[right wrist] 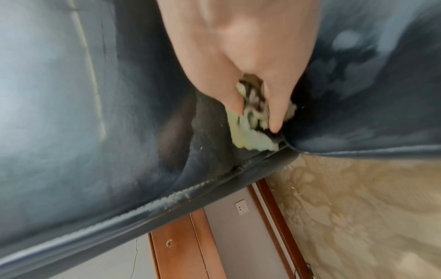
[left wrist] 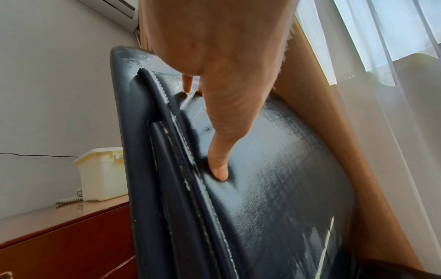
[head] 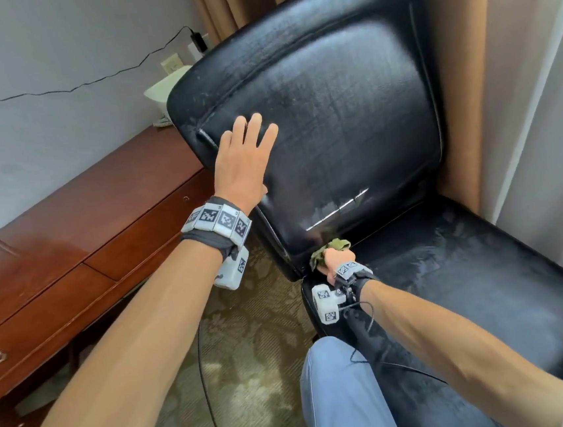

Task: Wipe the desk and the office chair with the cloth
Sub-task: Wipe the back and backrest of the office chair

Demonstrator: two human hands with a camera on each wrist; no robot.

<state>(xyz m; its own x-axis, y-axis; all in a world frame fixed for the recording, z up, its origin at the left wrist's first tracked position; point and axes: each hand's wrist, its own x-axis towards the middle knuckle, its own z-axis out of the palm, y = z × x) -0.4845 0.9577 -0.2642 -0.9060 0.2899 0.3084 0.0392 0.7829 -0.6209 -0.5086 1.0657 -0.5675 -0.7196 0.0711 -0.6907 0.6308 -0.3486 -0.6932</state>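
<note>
The black leather office chair [head: 349,110] fills the middle, its backrest [left wrist: 274,188] streaked with damp wipe marks. My left hand [head: 243,155] lies flat with straight fingers on the backrest's left side; the thumb [left wrist: 220,166] presses into the padding. My right hand [head: 329,263] grips a bunched green cloth [head: 331,248] and pushes it into the crease between backrest and seat, at the left end. In the right wrist view the fingers [right wrist: 274,105] pinch the pale green cloth [right wrist: 250,136] in that seam. The brown wooden desk [head: 69,240] stands to the left.
A white box [head: 165,90] and a coiled phone cord sit at the desk's far end against the wall. A black cable runs along the wall to a plug. Tan curtains [head: 468,92] hang behind the chair. My blue-trousered knee [head: 342,396] is by the seat's front edge, above patterned carpet.
</note>
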